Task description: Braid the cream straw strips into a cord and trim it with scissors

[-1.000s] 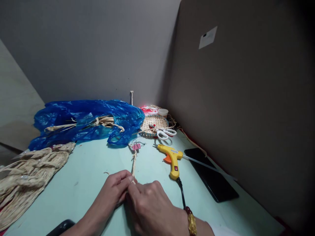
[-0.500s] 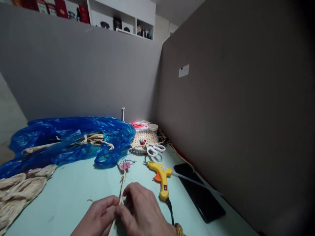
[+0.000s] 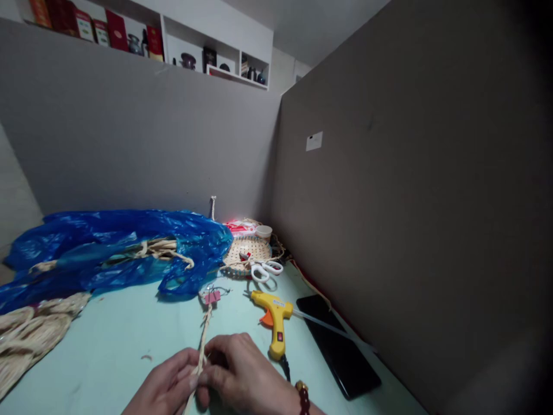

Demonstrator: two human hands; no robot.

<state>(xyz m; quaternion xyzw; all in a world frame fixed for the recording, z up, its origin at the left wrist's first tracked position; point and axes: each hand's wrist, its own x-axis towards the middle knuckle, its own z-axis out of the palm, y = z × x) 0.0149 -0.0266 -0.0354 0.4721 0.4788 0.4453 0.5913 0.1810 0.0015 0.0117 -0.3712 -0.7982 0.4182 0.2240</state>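
Note:
A thin braided straw cord [image 3: 203,340] runs along the pale green table [image 3: 112,340] from a pink binder clip [image 3: 211,297] back to my hands. My left hand [image 3: 166,389] pinches the cord's near end with thumb and fingers closed. My right hand [image 3: 244,377] meets it from the right, fingers also pressed onto the cord; a dark bead bracelet [image 3: 302,396] sits on that wrist. Both hands lie at the bottom edge of the view, partly cut off.
A yellow glue gun [image 3: 273,317] lies just right of my hands, a black phone [image 3: 339,351] beyond it. White scissors [image 3: 263,270] rest by a woven tray [image 3: 247,252]. A blue plastic bag [image 3: 112,248] with straw and a straw bundle [image 3: 30,331] fill the left. Grey partitions enclose the desk.
The camera has tilted upward, so shelves now show above the partition and my hands sit lower in view. Both hands stay closed on the cord, working at the same spot.

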